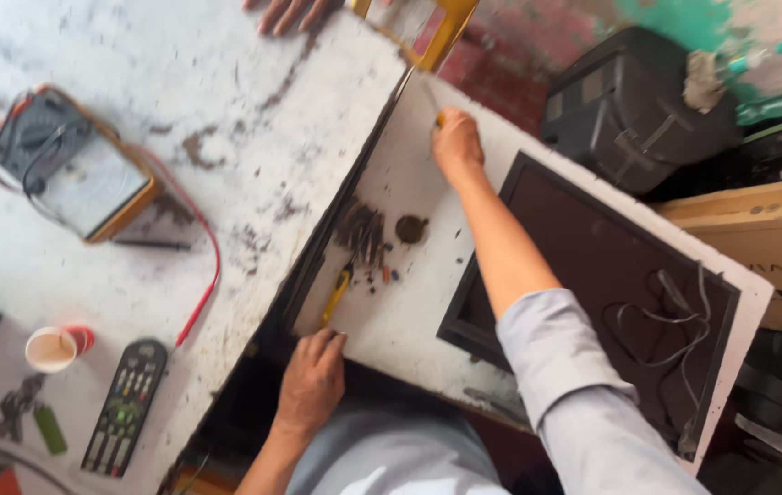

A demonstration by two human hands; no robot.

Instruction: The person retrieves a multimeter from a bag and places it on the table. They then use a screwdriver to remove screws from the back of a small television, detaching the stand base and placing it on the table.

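Note:
My right hand (458, 142) reaches far across a white back panel (409, 312) and is closed on a thin tool with an orange handle (439, 117), whose tip points at the panel's far corner. My left hand (313, 380) grips the panel's near edge with bent fingers. Just ahead of it lies a yellow-handled tool (336, 295). A heap of dark screws (363, 234) and a small round dark part (411, 229) lie on the panel between my hands. A black framed opening (592, 266) with loose wires (666, 316) fills the panel's right side.
On the stained white table (253, 119) to the left sit an analogue multimeter (70, 170) with red and black leads, a remote control (125, 408), a small cup (52, 348) and a green lighter (50, 429). Another person's hand (285, 11) rests at the top edge. A black bag (638, 101) and a cardboard box (776, 238) stand to the right.

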